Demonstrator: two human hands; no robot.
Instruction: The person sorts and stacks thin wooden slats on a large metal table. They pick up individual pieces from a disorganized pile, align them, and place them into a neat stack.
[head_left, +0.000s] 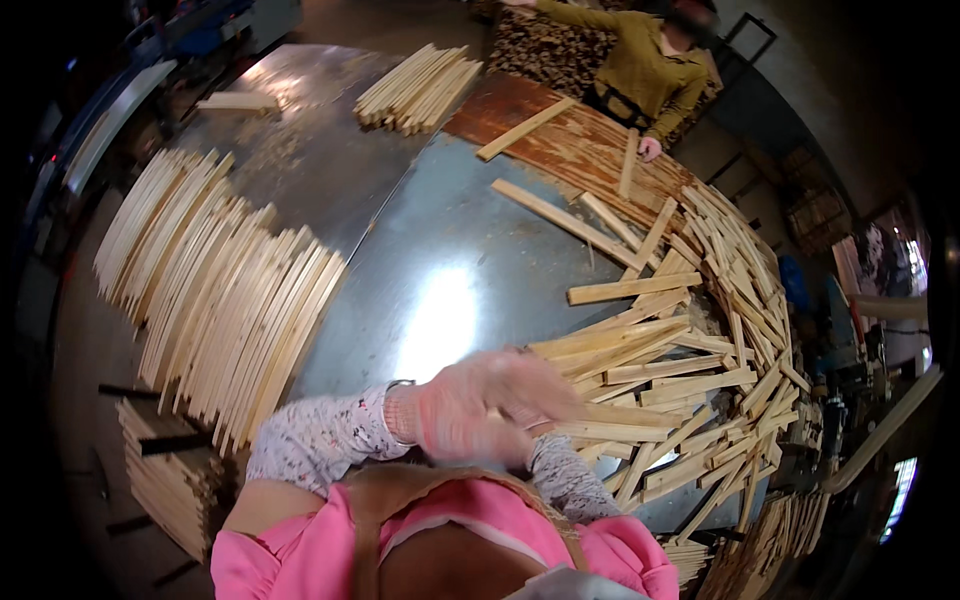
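My left hand (452, 412) and my right hand (538, 388), both in pinkish work gloves, meet in front of my chest at the near edge of the metal table (385, 300). They overlap and are smeared by motion, so I cannot make out their fingers or whether anything is between them. Just beyond the right hand, the ends of pale wooden strips (610, 345) stick out from a loose, jumbled pile (700, 375) along the table's right side. To the left of my left hand stands a long row of wooden strips (225, 300), laid side by side.
A stack of strips (415, 88) lies at the far edge, and a few short pieces (238, 102) lie far left. Across the table, a co-worker (650, 70) has one hand by a strip (629, 165) on a worn brown board (560, 135). More strips (165, 480) are stacked lower left.
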